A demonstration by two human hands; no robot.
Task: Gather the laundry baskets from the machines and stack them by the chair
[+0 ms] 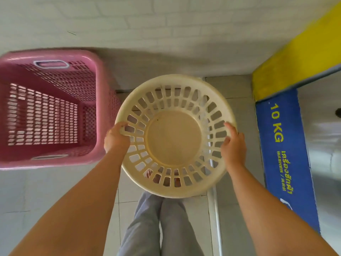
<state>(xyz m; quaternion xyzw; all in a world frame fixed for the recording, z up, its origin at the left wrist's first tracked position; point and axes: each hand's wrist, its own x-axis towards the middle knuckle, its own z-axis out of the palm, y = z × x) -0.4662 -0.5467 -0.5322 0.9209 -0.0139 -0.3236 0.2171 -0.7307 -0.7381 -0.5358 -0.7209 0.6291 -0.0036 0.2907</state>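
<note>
I hold a round cream laundry basket with slotted walls in front of me, above the floor, its open side up. My left hand grips its left rim and my right hand grips its right rim. A pink rectangular laundry basket with perforated walls and two handle slots stands empty to the left, on a pale surface close to the white wall. The two baskets are apart. No chair is in view.
A washing machine with a blue "10 KG" label strip and yellow top edge stands at the right. A white brick-pattern wall lies ahead. My legs and bare feet are on the tiled floor below the basket.
</note>
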